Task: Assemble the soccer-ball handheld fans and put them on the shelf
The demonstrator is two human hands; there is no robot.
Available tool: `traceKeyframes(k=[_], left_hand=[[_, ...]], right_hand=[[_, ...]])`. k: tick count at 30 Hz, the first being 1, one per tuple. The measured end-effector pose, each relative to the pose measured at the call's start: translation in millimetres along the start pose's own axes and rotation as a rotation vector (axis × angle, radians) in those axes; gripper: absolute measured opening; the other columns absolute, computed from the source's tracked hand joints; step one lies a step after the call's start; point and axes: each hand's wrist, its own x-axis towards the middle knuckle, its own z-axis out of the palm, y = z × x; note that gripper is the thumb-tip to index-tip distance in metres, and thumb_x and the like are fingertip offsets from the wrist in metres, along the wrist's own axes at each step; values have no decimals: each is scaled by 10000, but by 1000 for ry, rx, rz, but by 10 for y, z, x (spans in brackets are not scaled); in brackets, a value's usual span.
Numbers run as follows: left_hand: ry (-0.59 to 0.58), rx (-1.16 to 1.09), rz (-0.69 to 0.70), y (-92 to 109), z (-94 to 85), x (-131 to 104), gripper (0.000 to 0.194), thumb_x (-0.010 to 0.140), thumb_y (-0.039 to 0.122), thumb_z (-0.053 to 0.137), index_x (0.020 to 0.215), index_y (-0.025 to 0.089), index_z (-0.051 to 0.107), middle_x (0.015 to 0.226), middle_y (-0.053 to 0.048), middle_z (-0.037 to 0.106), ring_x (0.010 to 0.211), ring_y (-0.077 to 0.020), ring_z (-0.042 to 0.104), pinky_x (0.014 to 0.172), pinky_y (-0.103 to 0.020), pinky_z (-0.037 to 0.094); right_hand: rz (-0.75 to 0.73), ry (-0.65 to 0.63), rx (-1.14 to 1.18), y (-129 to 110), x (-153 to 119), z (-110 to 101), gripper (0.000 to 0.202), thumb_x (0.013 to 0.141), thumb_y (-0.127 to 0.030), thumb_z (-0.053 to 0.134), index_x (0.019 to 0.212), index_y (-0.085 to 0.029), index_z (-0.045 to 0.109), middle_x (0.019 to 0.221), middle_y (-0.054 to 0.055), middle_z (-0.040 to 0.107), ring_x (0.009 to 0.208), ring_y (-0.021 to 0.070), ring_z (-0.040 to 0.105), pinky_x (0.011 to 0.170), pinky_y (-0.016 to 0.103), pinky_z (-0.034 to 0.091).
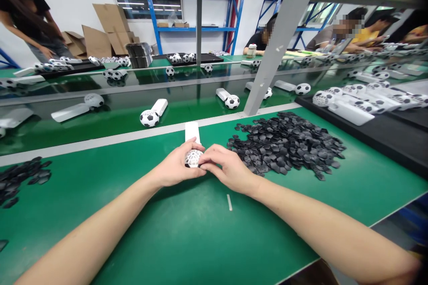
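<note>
My left hand is wrapped round a white soccer-ball-shaped head with an openwork shell. A flat white handle reaches away from that head toward the far edge of the green worktop. My right hand has thumb and fingers pinched together against the ball's right side. A dark spot shows by those fingertips, but what they grip is hidden. Close to the right hand lies a large heap of small black pentagon pieces.
A smaller black pile lies at left, and a thin white strip in front. Beyond the metal ledge, a green conveyor carries several ball-headed pieces. At right stands a black tray of them; a slanted post rises nearby. Co-workers sit opposite.
</note>
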Motion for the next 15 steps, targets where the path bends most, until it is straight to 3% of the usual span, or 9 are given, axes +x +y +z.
traceKeyframes(k=[3, 6, 11, 15], left_hand=[[-13, -6, 4, -39, -10, 3, 574, 626, 334, 714, 1133, 236, 466, 1370, -70, 368, 1338, -237, 157, 1070, -380, 205], [-35, -1, 1, -64, -22, -4, 661, 599, 349, 740, 1180, 230, 447, 1425, -103, 262, 1338, -242, 154, 1072, -385, 194], [-46, 19, 11, -68, -37, -11, 631, 610, 338, 734, 1171, 227, 468, 1414, -114, 284, 1340, -256, 140, 1065, -415, 198], [-36, 30, 8, -65, -33, -12, 613, 615, 315, 724, 1167, 228, 472, 1404, -115, 306, 1340, -267, 133, 1058, -431, 203]], right_hand=[[-135, -48, -123, 3, -6, -26, 80, 844, -145, 493, 872, -195, 549, 917, 51, 532, 928, 169, 507, 818, 303, 429], [-162, -88, -171, 5, -9, -53, 68, 850, -154, 486, 864, -183, 546, 869, 55, 553, 893, 178, 512, 781, 306, 440], [-100, 0, -64, -14, 5, -125, 118, 842, -155, 512, 874, -195, 618, 852, 34, 589, 816, 138, 553, 751, 269, 447], [46, 7, 74, -39, 29, -163, 100, 801, -142, 560, 821, -195, 643, 800, 3, 632, 745, 119, 566, 714, 248, 441]])
